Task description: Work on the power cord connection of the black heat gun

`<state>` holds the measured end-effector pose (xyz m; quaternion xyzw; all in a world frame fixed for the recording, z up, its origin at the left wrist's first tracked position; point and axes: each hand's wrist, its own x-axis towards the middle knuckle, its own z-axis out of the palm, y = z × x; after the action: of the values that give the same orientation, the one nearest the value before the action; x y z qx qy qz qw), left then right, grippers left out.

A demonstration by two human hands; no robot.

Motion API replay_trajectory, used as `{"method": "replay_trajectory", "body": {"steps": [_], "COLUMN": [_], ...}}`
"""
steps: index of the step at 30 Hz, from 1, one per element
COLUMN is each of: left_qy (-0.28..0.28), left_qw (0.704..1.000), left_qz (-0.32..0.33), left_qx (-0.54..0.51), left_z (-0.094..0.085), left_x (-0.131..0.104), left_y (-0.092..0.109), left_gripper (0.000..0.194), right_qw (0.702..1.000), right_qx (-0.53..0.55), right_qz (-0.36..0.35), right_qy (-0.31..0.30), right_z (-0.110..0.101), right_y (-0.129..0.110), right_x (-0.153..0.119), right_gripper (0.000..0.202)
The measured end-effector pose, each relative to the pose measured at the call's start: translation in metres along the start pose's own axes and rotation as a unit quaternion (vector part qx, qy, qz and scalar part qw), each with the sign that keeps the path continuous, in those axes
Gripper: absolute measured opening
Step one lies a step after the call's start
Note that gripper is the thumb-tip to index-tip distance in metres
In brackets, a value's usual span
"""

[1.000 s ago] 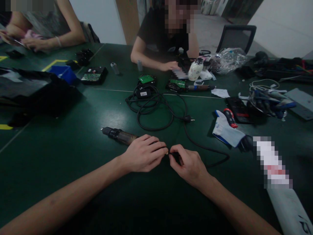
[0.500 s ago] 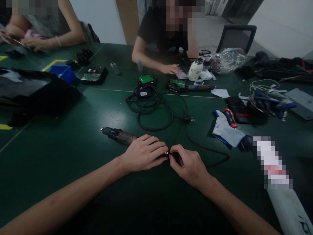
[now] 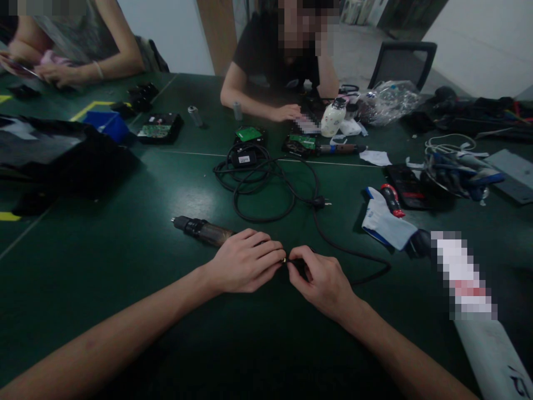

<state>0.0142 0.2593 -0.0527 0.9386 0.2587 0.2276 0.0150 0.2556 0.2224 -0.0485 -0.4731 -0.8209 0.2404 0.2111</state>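
My left hand (image 3: 246, 262) is wrapped over the rear part of an electric screwdriver (image 3: 210, 232), which lies on the table with its bit pointing left. A small brass-coloured spot (image 3: 284, 260) shows at the left fingertips. Just right of it, my right hand (image 3: 321, 278) is closed in a pinch on the end of a black cable (image 3: 377, 260); the fingers mostly hide that end. Fingertips of both hands almost meet. The cable runs out from behind my right hand, up to a loose coil and a plug (image 3: 320, 202) with bare prongs.
A black adapter (image 3: 244, 159) and open housings with green circuit boards (image 3: 249, 134) lie beyond the coil. To the right are a glove (image 3: 387, 222), a red-black screwdriver (image 3: 392, 200) and a white long object (image 3: 491, 350). Two people sit across the green table (image 3: 125, 266).
My hands stay almost in place; the brass-coloured spot between the fingertips shows a little less. Across the table, the person in black has shifted slightly left.
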Motion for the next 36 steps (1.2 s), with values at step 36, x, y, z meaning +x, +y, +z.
{"method": "replay_trajectory", "body": {"steps": [36], "left_qy": [-0.001], "left_qw": [0.999], "left_qz": [-0.002], "left_qx": [0.042], "left_z": [0.0027], "left_x": [-0.0003], "left_y": [-0.0015], "left_gripper": [0.022], "right_qw": [1.000], "right_qx": [0.007], "right_qz": [0.004], "right_qy": [0.005], "right_z": [0.0031], "right_y": [0.0025], "right_x": [-0.0015], "right_gripper": [0.009]}}
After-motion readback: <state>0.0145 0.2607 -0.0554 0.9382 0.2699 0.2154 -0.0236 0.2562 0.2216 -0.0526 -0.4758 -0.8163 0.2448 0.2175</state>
